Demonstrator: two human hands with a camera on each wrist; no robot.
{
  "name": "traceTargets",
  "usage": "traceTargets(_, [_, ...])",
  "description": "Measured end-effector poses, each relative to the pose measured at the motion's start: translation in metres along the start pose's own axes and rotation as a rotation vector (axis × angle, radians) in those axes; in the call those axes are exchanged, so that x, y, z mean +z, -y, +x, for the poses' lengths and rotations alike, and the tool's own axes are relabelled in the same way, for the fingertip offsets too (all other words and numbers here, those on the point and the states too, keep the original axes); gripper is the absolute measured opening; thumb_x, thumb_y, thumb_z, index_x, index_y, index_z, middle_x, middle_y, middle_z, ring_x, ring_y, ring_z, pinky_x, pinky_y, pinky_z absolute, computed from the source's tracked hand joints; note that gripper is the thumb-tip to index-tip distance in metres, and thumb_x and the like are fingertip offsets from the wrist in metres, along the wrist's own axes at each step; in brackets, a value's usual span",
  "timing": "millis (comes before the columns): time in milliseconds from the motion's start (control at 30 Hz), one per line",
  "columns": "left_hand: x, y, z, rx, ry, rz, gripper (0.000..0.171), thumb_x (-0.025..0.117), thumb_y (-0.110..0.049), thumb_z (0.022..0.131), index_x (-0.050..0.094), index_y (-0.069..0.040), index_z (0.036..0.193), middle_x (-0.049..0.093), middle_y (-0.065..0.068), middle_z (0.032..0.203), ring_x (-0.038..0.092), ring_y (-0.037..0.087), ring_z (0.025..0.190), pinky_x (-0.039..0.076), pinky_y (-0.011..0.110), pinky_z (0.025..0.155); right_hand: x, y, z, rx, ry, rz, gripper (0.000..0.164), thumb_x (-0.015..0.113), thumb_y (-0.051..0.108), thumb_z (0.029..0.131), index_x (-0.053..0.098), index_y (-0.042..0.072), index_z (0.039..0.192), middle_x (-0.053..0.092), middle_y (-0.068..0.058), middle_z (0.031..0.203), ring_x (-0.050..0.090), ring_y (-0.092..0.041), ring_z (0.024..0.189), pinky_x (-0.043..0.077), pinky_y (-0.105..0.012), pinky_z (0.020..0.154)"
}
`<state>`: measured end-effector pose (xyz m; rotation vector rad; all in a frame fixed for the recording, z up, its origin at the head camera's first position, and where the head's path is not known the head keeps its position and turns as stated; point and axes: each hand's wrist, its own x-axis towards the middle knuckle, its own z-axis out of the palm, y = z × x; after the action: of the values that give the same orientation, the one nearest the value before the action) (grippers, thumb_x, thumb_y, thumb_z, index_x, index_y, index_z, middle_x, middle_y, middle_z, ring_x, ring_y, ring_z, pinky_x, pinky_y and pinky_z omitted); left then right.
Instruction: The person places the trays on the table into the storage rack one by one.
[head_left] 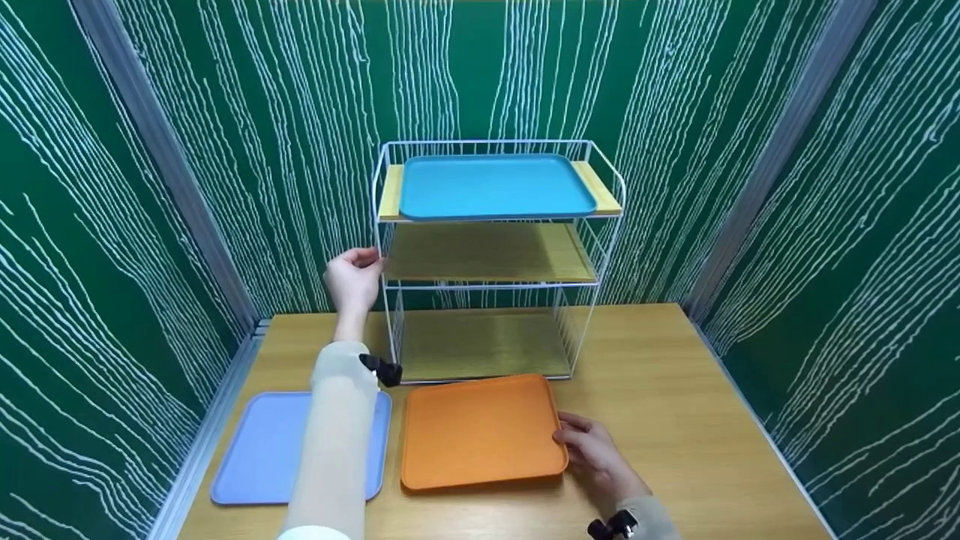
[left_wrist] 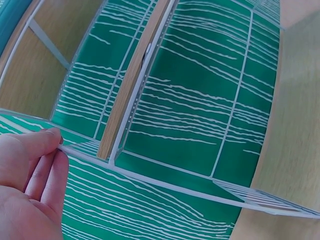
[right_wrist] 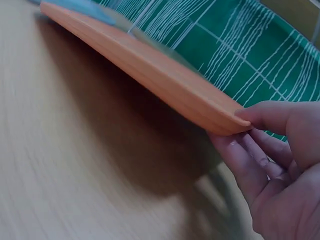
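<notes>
Orange tray (head_left: 480,435), right edge raised, pinched by right hand (head_left: 596,454) before rack (head_left: 491,255); rack's left post pinched by left hand (head_left: 354,279); teal tray (head_left: 495,187) shelved on top.

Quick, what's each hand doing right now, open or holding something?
Left hand: closed, pinching the shelf rack by its white wire frame.
Right hand: closed, holding the orange tray by its edge.

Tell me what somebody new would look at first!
Probably the orange tray in front of the rack, because the right hand pinches its right side. Next might be the bright blue tray on the top shelf, while the left hand pinches the rack's left side. Behind it, wobbly white lines cover the green wall.
</notes>
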<state>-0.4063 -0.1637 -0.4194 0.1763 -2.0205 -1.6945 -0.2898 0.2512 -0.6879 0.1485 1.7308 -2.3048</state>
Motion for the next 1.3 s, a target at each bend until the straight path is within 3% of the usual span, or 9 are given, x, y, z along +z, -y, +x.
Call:
traceTargets(267, [0.001, 0.001, 0.001, 0.002, -0.005, 0.039, 0.013, 0.078, -0.007, 0.099, 0.08, -0.006, 0.111, 0.078, 0.009, 0.111, 0.073, 0.022, 0.103, 0.061, 0.035, 0.094, -0.003, 0.014, -0.008, 0.037, -0.05, 0.12, 0.066, 0.067, -0.008, 0.098, 0.036, -0.014, 0.156, 0.073, -0.013, 0.123, 0.074, -0.021, 0.094, 0.065, -0.035, 0.081])
traceTargets(567, [-0.001, -0.003, 0.003, 0.005, -0.002, 0.022, 0.013, 0.078, -0.008, 0.099, 0.079, -0.005, 0.113, 0.077, 0.015, 0.117, 0.072, 0.023, 0.105, 0.06, 0.034, 0.096, -0.004, 0.025, -0.008, -0.09, -0.047, 0.061, 0.063, 0.066, -0.014, 0.095, 0.043, -0.015, 0.153, 0.072, -0.014, 0.123, 0.075, -0.021, 0.096, 0.065, -0.038, 0.082])
traceTargets(933, [0.0, -0.002, 0.002, 0.006, -0.001, 0.025, 0.014, 0.077, -0.009, 0.1, 0.079, -0.005, 0.114, 0.078, 0.011, 0.115, 0.072, 0.022, 0.106, 0.06, 0.034, 0.097, 0.0, 0.036, -0.015, -0.04, -0.087, 0.148, 0.066, 0.068, -0.015, 0.094, 0.042, -0.012, 0.155, 0.071, -0.014, 0.125, 0.074, -0.025, 0.103, 0.063, -0.041, 0.091])
traceTargets(1033, [0.001, -0.002, 0.001, 0.011, 0.002, 0.03, 0.014, 0.077, -0.009, 0.1, 0.08, -0.005, 0.113, 0.078, 0.011, 0.115, 0.072, 0.022, 0.105, 0.06, 0.034, 0.097, -0.001, 0.042, -0.019, -0.056, -0.094, 0.137, 0.067, 0.066, -0.014, 0.095, 0.039, -0.013, 0.157, 0.071, -0.013, 0.127, 0.073, -0.022, 0.105, 0.062, -0.038, 0.094])
traceTargets(1167, [0.001, -0.001, 0.001, 0.017, 0.002, 0.014, 0.013, 0.078, -0.008, 0.099, 0.08, -0.004, 0.112, 0.078, 0.011, 0.113, 0.073, 0.023, 0.104, 0.06, 0.035, 0.096, -0.004, 0.051, -0.027, -0.098, -0.083, 0.03, 0.063, 0.064, -0.008, 0.1, 0.039, -0.013, 0.157, 0.072, -0.009, 0.127, 0.075, -0.017, 0.098, 0.064, -0.034, 0.086])
traceTargets(1300, [-0.001, 0.0, 0.001, 0.006, 0.003, -0.009, 0.013, 0.078, -0.007, 0.099, 0.08, -0.004, 0.112, 0.078, 0.012, 0.113, 0.074, 0.024, 0.105, 0.06, 0.036, 0.097, -0.004, 0.062, -0.036, -0.11, -0.079, 0.002, 0.061, 0.065, -0.006, 0.101, 0.04, -0.012, 0.157, 0.074, -0.004, 0.123, 0.076, -0.015, 0.094, 0.065, -0.033, 0.081])
